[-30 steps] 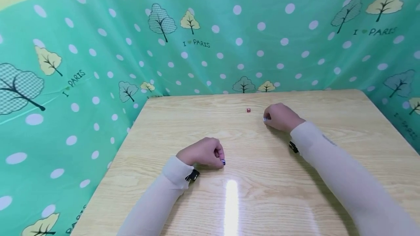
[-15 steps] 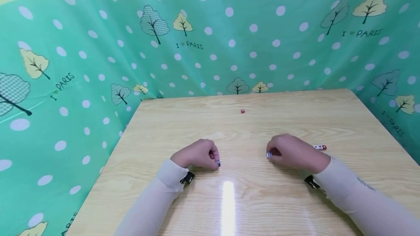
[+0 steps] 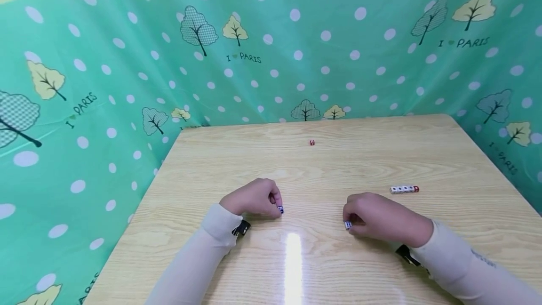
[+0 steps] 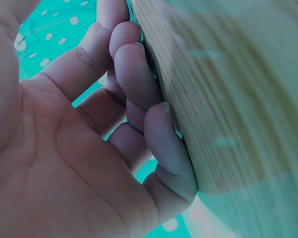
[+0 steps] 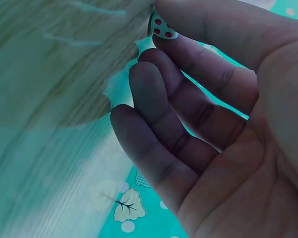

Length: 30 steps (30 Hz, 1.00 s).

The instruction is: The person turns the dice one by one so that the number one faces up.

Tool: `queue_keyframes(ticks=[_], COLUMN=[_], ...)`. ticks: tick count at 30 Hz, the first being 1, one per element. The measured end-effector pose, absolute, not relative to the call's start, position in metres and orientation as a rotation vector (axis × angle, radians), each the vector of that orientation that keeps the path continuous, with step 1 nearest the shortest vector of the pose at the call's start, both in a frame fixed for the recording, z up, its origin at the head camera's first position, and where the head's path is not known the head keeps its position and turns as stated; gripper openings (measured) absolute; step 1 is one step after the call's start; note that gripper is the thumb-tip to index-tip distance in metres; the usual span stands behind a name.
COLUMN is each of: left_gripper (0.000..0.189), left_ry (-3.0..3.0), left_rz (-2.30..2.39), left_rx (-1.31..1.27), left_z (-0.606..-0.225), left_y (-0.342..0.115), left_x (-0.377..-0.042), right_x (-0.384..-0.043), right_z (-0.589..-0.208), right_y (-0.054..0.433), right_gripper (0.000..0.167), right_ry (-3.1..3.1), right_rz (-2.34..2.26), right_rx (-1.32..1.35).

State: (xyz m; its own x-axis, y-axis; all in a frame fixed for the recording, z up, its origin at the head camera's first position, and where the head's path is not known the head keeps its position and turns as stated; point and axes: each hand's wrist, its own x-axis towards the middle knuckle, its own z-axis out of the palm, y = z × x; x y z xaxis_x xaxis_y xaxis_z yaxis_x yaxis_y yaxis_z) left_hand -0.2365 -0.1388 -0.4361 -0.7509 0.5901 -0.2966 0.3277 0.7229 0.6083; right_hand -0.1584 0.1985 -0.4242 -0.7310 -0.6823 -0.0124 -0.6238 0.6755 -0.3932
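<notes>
My left hand point(image 3: 253, 197) rests on the table left of centre, its thumb and index finger pinching a dark blue die point(image 3: 281, 209) with white pips. In the left wrist view its other fingers point(image 4: 139, 74) curl against the tabletop, and the die is out of sight. My right hand point(image 3: 381, 215) is low over the table at right of centre. It pinches a small white die point(image 3: 348, 225) between thumb and index finger; red pips show on that die point(image 5: 163, 29) in the right wrist view. Its remaining fingers are loosely bent.
A row of several white dice with a red die at its right end point(image 3: 404, 189) lies beyond my right hand. One lone red die point(image 3: 312, 142) sits near the far edge of the wooden table point(image 3: 237, 154). A green patterned cloth point(image 3: 254, 84) hangs behind.
My right hand has come back from the far part of the table toward me, carrying the white die. The dice row, hidden behind the arm before, now shows. My left hand stays put.
</notes>
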Motion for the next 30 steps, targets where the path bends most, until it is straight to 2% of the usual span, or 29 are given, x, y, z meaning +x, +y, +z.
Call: queue_keyframes(ticks=[21, 30], left_gripper=[0.013, 0.013], left_ry=[2.456, 2.453], left_rz=[0.725, 0.729], left_rx=[0.717, 0.699], left_z=[-0.4357, -0.4368], left_y=[-0.1375, -0.1381], left_x=[-0.2365, -0.2368], right_x=[-0.1506, -0.1505], right_z=[-0.4262, -0.4203], right_y=[0.191, 0.1911], right_gripper=[0.014, 0.017], right_ry=[2.845, 2.803], right_rz=[-0.418, -0.536], right_rx=[-1.108, -1.107])
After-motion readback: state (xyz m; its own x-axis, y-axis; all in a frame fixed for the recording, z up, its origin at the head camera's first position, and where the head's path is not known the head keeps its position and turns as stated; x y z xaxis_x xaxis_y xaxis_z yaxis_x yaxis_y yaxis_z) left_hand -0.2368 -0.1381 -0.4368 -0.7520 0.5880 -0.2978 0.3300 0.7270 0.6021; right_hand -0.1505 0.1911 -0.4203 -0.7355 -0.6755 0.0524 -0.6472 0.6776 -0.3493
